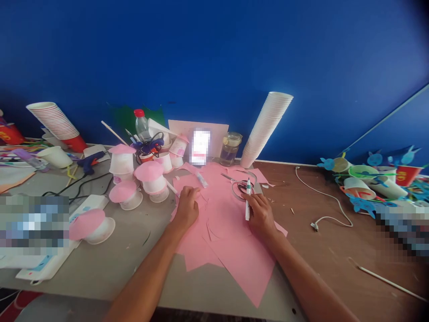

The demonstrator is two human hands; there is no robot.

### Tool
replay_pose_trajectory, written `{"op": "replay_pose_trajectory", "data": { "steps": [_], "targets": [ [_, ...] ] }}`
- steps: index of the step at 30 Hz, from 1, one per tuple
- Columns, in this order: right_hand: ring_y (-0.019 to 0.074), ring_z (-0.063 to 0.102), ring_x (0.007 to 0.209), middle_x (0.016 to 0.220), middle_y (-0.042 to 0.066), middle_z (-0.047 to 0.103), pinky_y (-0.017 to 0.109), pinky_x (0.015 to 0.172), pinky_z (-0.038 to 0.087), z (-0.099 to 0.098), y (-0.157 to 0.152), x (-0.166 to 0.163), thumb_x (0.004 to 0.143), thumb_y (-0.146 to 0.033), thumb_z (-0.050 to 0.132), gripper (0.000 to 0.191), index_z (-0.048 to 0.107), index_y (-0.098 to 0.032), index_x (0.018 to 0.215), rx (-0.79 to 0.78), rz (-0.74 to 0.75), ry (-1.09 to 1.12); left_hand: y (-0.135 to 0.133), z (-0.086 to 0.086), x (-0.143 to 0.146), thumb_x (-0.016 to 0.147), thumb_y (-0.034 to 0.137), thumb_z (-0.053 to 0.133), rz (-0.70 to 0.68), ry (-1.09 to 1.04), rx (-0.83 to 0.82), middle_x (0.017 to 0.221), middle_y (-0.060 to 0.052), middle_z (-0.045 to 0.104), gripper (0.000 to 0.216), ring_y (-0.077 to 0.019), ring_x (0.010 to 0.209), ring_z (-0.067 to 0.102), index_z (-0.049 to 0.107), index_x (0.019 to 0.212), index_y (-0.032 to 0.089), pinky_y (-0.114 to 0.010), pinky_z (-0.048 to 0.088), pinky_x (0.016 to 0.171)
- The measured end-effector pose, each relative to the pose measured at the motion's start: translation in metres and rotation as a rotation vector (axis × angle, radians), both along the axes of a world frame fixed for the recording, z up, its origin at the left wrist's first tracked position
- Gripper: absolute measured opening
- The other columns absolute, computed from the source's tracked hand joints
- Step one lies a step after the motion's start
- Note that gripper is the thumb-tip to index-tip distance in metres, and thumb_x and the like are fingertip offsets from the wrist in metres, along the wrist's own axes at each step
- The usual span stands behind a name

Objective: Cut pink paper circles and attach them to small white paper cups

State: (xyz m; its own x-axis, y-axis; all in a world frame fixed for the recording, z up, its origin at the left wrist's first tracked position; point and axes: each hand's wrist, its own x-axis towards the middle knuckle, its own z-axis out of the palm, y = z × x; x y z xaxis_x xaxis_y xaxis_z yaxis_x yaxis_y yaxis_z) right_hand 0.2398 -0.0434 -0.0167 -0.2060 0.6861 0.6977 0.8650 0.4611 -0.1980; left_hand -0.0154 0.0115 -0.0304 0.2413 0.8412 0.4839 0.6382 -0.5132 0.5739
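Paper point(231, 250) looks thin, floppy; my curled left hand point(187, 208) pins it flat. My right hand point(259, 215) pinches a pen point(247, 201).

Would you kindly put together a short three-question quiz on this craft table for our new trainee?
1. True or false: the right hand holds a pen.
2. What does the left hand rest on? A) pink paper B) a glue gun C) a white cable
3. Fill in: the tall stack of white cups leans against the ____ wall.
Key: 1 true; 2 A; 3 blue.
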Motion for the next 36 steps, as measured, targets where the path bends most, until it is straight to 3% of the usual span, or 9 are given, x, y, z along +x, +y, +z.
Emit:
{"op": "replay_pose_trajectory", "data": {
  "steps": [4, 13, 18, 21, 23, 26, 29, 32, 36],
  "targets": [
    [0.0234, 0.053, 0.079, 0.083, 0.009, 0.063, 0.035, 0.069, 0.045, 0.002, -0.003, -0.005, 0.083, -0.001, 0.04, 0.04, 0.058, -0.019, 0.113, 0.023, 0.038, 0.041, 0.0, 0.003, 0.0, 0.07, -0.005, 0.034, 0.001, -0.117, -0.028, 0.099, -0.007, 0.046, 0.055, -0.017, 0.09, 0.052, 0.052, 0.117, 0.018, -0.033, 0.046, 0.081],
    [0.0223, 0.053, 0.073, 0.079, 0.009, 0.062, 0.035, 0.065, 0.045, 0.003, 0.002, -0.011, 0.083, -0.002, 0.038, 0.037, 0.06, -0.018, 0.108, -0.011, 0.093, 0.007, -0.003, 0.006, 0.002, 0.085, 0.014, 0.039, -0.087, -0.304, -0.249, 0.078, 0.001, 0.055, 0.048, -0.0119, 0.07, 0.054, 0.038, 0.132, 0.02, -0.025, 0.046, 0.066],
    [0.0246, 0.059, 0.083, 0.089, 0.011, 0.065, 0.038, 0.071, 0.049, 0.003, 0.027, -0.019, 0.081, -0.003, 0.039, 0.04, 0.058, -0.018, 0.113, -0.099, 0.117, 0.021, -0.006, 0.008, 0.005, 0.086, 0.024, 0.043, -0.125, -0.439, -0.369, 0.085, -0.002, 0.061, 0.032, -0.0119, 0.071, 0.058, 0.051, 0.117, 0.019, -0.024, 0.048, 0.064],
    [0.0262, 0.059, 0.099, 0.109, 0.013, 0.063, 0.039, 0.078, 0.05, 0.013, 0.031, -0.032, 0.082, -0.011, 0.045, 0.04, 0.054, -0.021, 0.12, -0.226, 0.159, 0.214, -0.009, 0.014, 0.005, 0.087, 0.028, 0.044, -0.129, -0.483, -0.42, 0.084, -0.004, 0.062, 0.026, -0.011, 0.065, 0.056, 0.057, 0.106, 0.018, -0.023, 0.047, 0.059],
    [0.0233, 0.062, 0.09, 0.108, 0.011, 0.064, 0.037, 0.075, 0.05, 0.024, 0.026, -0.041, 0.085, -0.021, 0.051, 0.035, 0.054, -0.023, 0.12, -0.346, 0.19, 0.473, -0.01, 0.017, 0.005, 0.087, 0.028, 0.043, -0.138, -0.501, -0.45, 0.08, -0.003, 0.061, 0.026, -0.0097, 0.06, 0.053, 0.059, 0.105, 0.018, -0.023, 0.046, 0.057],
    [0.0171, 0.06, 0.067, 0.081, 0.006, 0.066, 0.035, 0.068, 0.05, 0.041, 0.014, -0.052, 0.093, -0.035, 0.043, 0.031, 0.055, -0.021, 0.118, -0.505, 0.358, 0.97, -0.011, 0.021, 0.005, 0.085, 0.027, 0.044, -0.137, -0.544, -0.517, 0.077, -0.001, 0.06, 0.027, -0.0096, 0.058, 0.052, 0.059, 0.106, 0.018, -0.023, 0.046, 0.057],
    [0.0148, 0.052, 0.056, 0.059, 0.001, 0.058, 0.029, 0.055, 0.044, 0.045, 0.01, -0.059, 0.09, -0.048, 0.047, 0.036, 0.063, -0.019, 0.104, -0.571, 0.439, 1.286, -0.012, 0.021, 0.007, 0.085, 0.025, 0.044, -0.159, -0.586, -0.546, 0.081, -0.004, 0.061, 0.027, -0.0115, 0.066, 0.055, 0.058, 0.106, 0.017, -0.026, 0.049, 0.063],
    [0.0128, 0.047, 0.053, 0.056, 0.0, 0.056, 0.025, 0.051, 0.039, 0.038, 0.012, -0.063, 0.084, -0.052, 0.055, 0.036, 0.067, -0.019, 0.09, -0.595, 0.391, 1.408, -0.014, 0.02, 0.01, 0.086, 0.022, 0.042, -0.207, -0.556, -0.516, 0.088, -0.006, 0.061, 0.025, -0.0128, 0.073, 0.059, 0.058, 0.105, 0.017, -0.029, 0.05, 0.07],
    [0.0123, 0.046, 0.054, 0.058, 0.0, 0.057, 0.025, 0.052, 0.038, 0.031, 0.012, -0.066, 0.085, -0.05, 0.055, 0.034, 0.067, -0.019, 0.089, -0.64, 0.336, 1.387, -0.018, 0.02, 0.012, 0.088, 0.021, 0.041, -0.228, -0.438, -0.458, 0.086, -0.004, 0.063, 0.024, -0.0141, 0.077, 0.061, 0.059, 0.103, 0.019, -0.03, 0.05, 0.074]
  ]
}}
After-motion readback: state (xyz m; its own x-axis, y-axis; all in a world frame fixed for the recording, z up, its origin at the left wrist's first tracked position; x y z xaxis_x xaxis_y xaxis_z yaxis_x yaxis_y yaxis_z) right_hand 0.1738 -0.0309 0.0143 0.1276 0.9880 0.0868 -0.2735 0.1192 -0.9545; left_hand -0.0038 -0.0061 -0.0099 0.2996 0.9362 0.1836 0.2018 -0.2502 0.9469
